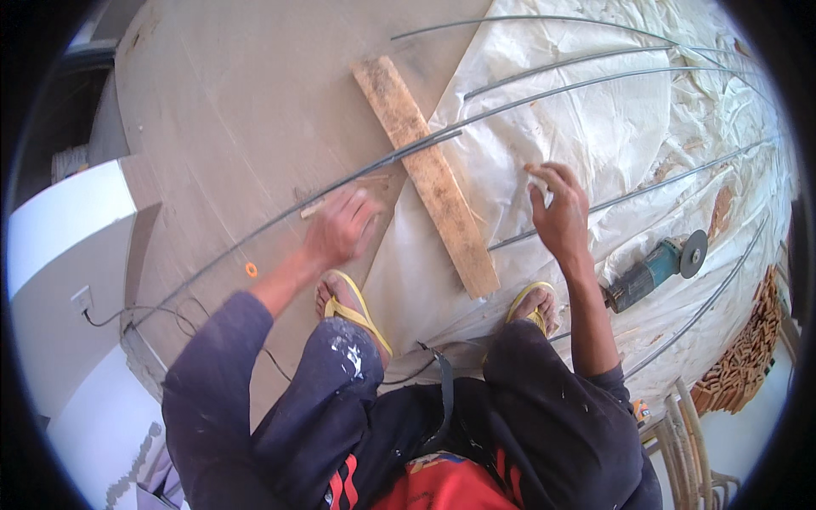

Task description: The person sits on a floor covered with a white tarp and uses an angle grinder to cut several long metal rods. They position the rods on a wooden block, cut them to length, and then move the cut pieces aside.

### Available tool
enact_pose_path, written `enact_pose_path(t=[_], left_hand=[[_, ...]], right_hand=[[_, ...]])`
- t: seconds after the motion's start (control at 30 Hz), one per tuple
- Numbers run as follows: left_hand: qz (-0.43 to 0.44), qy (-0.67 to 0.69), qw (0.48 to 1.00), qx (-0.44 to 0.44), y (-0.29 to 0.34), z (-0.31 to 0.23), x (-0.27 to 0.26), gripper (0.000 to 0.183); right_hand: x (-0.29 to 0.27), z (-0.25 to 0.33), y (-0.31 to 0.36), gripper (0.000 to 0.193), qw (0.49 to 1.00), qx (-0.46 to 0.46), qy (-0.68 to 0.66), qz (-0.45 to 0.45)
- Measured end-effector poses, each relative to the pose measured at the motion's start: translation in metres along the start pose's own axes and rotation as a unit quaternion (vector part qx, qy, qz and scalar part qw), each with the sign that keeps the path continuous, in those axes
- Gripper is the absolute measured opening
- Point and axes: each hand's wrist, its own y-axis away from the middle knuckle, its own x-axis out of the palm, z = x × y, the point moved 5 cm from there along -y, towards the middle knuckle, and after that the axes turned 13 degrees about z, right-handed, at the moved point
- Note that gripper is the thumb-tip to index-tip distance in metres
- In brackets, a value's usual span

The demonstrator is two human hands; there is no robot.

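My left hand (340, 228), blurred by motion, is just below a long thin metal rod (512, 104); its fingers are too smeared to read. The rod crosses a rough wooden board (433, 183) lying at a slant in front of my feet. Beside it, a shorter rod end also rests on the board. My right hand (561, 212) is raised to the right of the board, its fingers bent and the thumb apart from them. Nothing I can make out is in it. Another rod (625, 198) runs behind that hand from the board's right side.
An angle grinder (642, 279) with a dark disc lies on crumpled plastic sheeting (586, 127) to the right. More rods (565, 62) stretch across the sheeting. Stacked bricks (744, 348) stand far right. At left, a black cable (119, 316) runs from a wall socket; an orange ring (251, 269) lies nearby.
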Motion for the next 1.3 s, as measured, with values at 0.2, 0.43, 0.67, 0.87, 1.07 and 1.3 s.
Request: enact_pose_path(t=[0.2,0.43,0.67,0.87,1.07,1.3], left_hand=[[-0.083,0.103,0.93,-0.342,0.053,0.01,0.029,0.062],[-0.154,0.087,0.864,-0.472,0.051,0.032,0.065,0.068],[-0.287,0.41,0.645,-0.577,0.075,0.079,0.079,0.052],[-0.553,0.681,0.312,-0.364,0.077,0.088,0.071,0.008],[-0.52,0.71,0.284,-0.381,0.093,0.062,0.109,0.014],[-0.395,0.808,0.275,-0.338,0.066,-0.033,0.072,0.011]], right_hand=[[0.017,-0.006,0.036,0.022,0.995,0.029,-0.062,0.076],[0.024,0.01,0.054,0.021,0.988,0.003,-0.087,0.128],[0.004,0.018,0.058,0.02,0.99,-0.015,-0.088,0.111],[0.018,0.03,0.056,0.02,0.973,-0.041,-0.111,0.197],[0.046,0.05,0.056,0.017,0.959,-0.127,-0.067,0.244],[0.07,0.059,0.088,0.024,0.888,-0.079,-0.258,0.372]])
